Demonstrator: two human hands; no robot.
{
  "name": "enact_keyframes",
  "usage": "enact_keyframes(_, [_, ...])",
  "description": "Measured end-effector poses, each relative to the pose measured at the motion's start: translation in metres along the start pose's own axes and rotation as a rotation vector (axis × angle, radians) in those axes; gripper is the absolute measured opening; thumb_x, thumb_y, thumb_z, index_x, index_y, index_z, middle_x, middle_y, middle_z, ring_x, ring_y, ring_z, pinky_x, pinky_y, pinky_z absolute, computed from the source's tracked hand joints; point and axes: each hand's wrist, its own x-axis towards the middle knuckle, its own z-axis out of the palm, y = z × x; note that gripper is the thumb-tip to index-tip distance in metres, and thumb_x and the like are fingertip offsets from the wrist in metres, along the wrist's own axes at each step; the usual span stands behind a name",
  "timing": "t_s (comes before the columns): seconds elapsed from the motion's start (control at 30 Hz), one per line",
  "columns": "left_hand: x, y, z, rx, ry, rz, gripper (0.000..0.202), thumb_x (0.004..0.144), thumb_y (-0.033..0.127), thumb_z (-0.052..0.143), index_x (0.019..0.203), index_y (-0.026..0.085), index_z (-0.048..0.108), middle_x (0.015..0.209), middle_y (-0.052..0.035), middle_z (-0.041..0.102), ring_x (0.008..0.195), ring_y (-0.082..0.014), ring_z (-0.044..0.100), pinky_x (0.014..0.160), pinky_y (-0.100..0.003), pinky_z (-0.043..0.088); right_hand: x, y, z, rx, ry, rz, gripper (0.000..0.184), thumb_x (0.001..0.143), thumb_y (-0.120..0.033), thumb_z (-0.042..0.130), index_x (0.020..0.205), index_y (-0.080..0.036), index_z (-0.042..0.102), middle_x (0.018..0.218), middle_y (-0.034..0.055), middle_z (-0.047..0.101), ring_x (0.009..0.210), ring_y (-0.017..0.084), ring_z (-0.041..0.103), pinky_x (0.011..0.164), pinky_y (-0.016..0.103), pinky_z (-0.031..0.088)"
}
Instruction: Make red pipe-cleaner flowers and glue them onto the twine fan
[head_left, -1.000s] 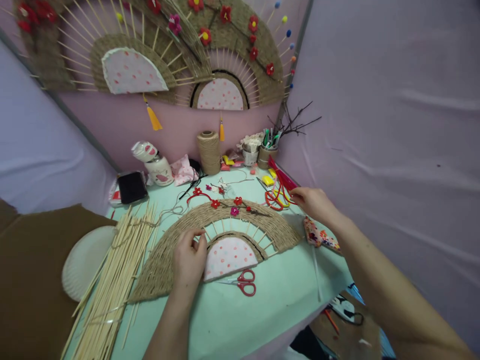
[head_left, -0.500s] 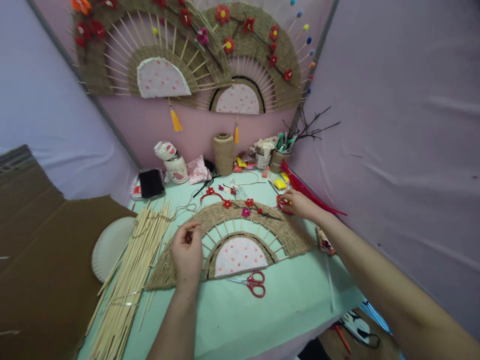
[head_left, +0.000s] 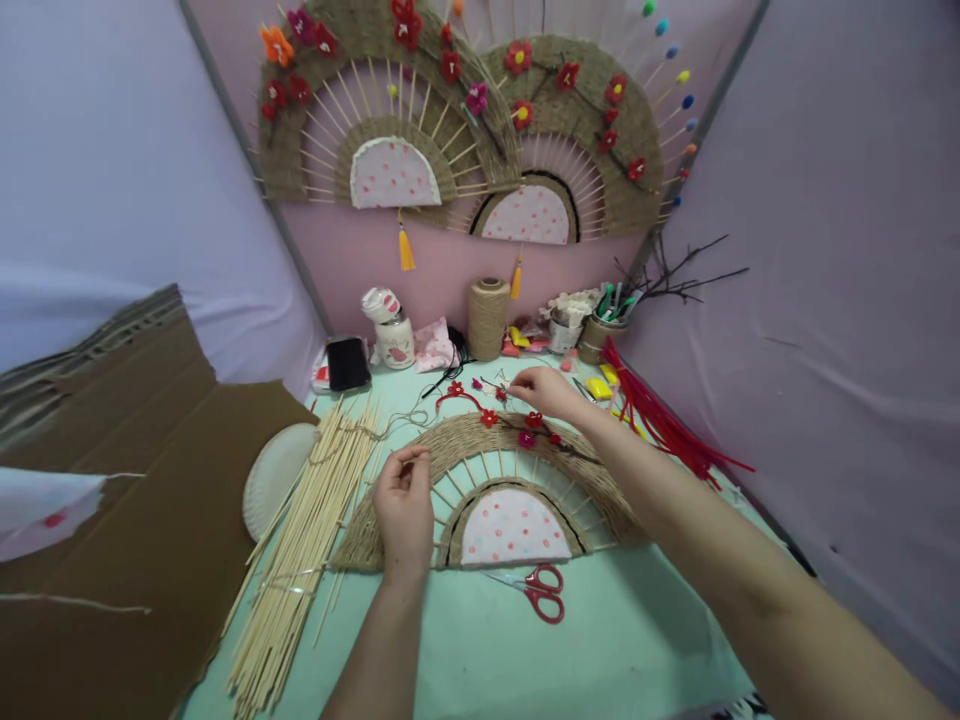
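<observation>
A half-round fan (head_left: 600, 470) woven of brown twine lies on the table, with thin sticks as ribs and a dotted white half-circle (head_left: 517, 525) at its base. Small red and magenta flowers (head_left: 527, 439) sit along a dark twig on its band. Over the fan's left part is my left hand (head_left: 405, 500), fingertips pinched; whatever they hold is too small to make out. My right hand (head_left: 551, 390) reaches past the fan's top edge, its fingers closed beside a small red flower (head_left: 501, 394) among loose bits. Its grip is unclear. Red-handled scissors (head_left: 546, 592) lie below the fan.
A bundle of thin sticks (head_left: 300, 560) and a white paper plate (head_left: 274, 480) lie left, beside brown cardboard (head_left: 150, 520). At the back stand a twine spool (head_left: 488, 320) and a white bottle (head_left: 394, 340). Red pipe cleaners (head_left: 667, 425) lie right. Two finished fans (head_left: 394, 170) hang behind.
My right hand has moved left from the fan's right end to the small loose pieces behind its top. My left hand stays over the fan's left part. The view has shifted.
</observation>
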Motion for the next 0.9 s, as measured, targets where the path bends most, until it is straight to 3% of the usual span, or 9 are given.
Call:
enact_keyframes(0.1, [0.001, 0.000, -0.002, 0.032, -0.017, -0.002, 0.020, 0.077, 0.035, 0.059, 0.087, 0.017, 0.062, 0.078, -0.0017, 0.062, 0.066, -0.0133, 0.055, 0.059, -0.023, 0.044, 0.038, -0.038, 0.017, -0.062, -0.073, 0.066, 0.024, 0.090, -0.034, 0.053, 0.092, -0.015, 0.069, 0.098, 0.0105, 0.070, 0.096, 0.022, 0.062, 0.084, 0.033, 0.045])
enact_keyframes(0.27, [0.000, 0.002, -0.003, 0.053, -0.094, -0.024, 0.019, 0.079, 0.033, 0.055, 0.088, 0.017, 0.061, 0.079, -0.0018, 0.060, 0.064, -0.0125, 0.053, 0.059, -0.022, 0.043, 0.062, -0.065, 0.039, -0.137, -0.171, 0.163, 0.033, 0.090, -0.034, 0.056, 0.119, -0.017, 0.055, 0.119, 0.0084, 0.057, 0.100, 0.021, 0.060, 0.084, 0.043, 0.051])
enact_keyframes(0.4, [-0.002, 0.008, -0.001, 0.072, -0.112, -0.006, 0.017, 0.079, 0.031, 0.056, 0.086, 0.017, 0.061, 0.078, -0.0016, 0.060, 0.066, -0.0127, 0.053, 0.061, -0.023, 0.044, 0.057, -0.070, 0.035, -0.146, -0.163, 0.164, 0.032, 0.090, -0.034, 0.056, 0.116, -0.016, 0.057, 0.117, 0.0084, 0.059, 0.100, 0.021, 0.060, 0.085, 0.043, 0.050])
enact_keyframes(0.5, [-0.004, 0.013, 0.000, 0.104, -0.133, 0.013, 0.015, 0.080, 0.030, 0.055, 0.085, 0.017, 0.062, 0.075, -0.0015, 0.059, 0.066, -0.0131, 0.052, 0.060, -0.023, 0.044, 0.047, -0.076, 0.018, -0.142, -0.088, 0.108, 0.022, 0.090, -0.029, 0.053, 0.097, -0.015, 0.068, 0.103, 0.0109, 0.068, 0.102, 0.026, 0.060, 0.088, 0.041, 0.042])
enact_keyframes(0.57, [-0.007, 0.015, 0.001, 0.132, -0.143, 0.083, 0.014, 0.081, 0.028, 0.054, 0.084, 0.017, 0.062, 0.077, -0.0020, 0.059, 0.067, -0.0136, 0.053, 0.062, -0.024, 0.044, 0.032, -0.080, 0.001, -0.140, 0.000, 0.046, 0.023, 0.089, -0.024, 0.049, 0.092, -0.015, 0.070, 0.101, 0.0139, 0.069, 0.105, 0.028, 0.058, 0.088, 0.040, 0.036])
enact_keyframes(0.67, [-0.015, 0.017, 0.000, 0.162, -0.071, 0.335, 0.012, 0.083, 0.025, 0.051, 0.083, 0.018, 0.061, 0.084, -0.0046, 0.060, 0.078, -0.0158, 0.057, 0.070, -0.027, 0.047, -0.008, -0.085, -0.016, -0.144, 0.136, -0.031, 0.026, 0.092, -0.019, 0.041, 0.101, -0.012, 0.064, 0.112, 0.0174, 0.064, 0.113, 0.029, 0.052, 0.090, 0.039, 0.031])
enact_keyframes(0.77, [-0.020, 0.018, -0.004, 0.198, 0.060, 0.625, 0.008, 0.081, 0.024, 0.054, 0.084, 0.019, 0.059, 0.084, -0.0058, 0.060, 0.084, -0.0183, 0.058, 0.079, -0.033, 0.048, -0.067, -0.087, -0.014, -0.128, 0.150, -0.098, 0.024, 0.091, -0.012, 0.039, 0.103, -0.014, 0.059, 0.101, 0.0127, 0.066, 0.094, 0.024, 0.058, 0.081, 0.035, 0.034])
enact_keyframes(0.8, [-0.020, 0.018, -0.004, 0.213, 0.081, 0.679, 0.007, 0.080, 0.024, 0.055, 0.084, 0.019, 0.059, 0.083, -0.0056, 0.060, 0.084, -0.0187, 0.059, 0.080, -0.035, 0.048, -0.087, -0.087, -0.009, -0.087, 0.126, -0.192, 0.022, 0.091, -0.010, 0.040, 0.101, -0.016, 0.058, 0.096, 0.0105, 0.066, 0.088, 0.022, 0.058, 0.077, 0.033, 0.034])
enact_keyframes(0.9, [-0.019, 0.016, -0.001, 0.252, 0.004, 0.617, 0.010, 0.080, 0.026, 0.056, 0.084, 0.019, 0.061, 0.085, -0.0054, 0.062, 0.087, -0.0192, 0.059, 0.083, -0.035, 0.047, -0.137, -0.082, 0.010, 0.071, 0.067, -0.299, 0.016, 0.090, -0.009, 0.043, 0.087, -0.019, 0.056, 0.085, 0.0054, 0.063, 0.078, 0.019, 0.054, 0.069, 0.029, 0.034])
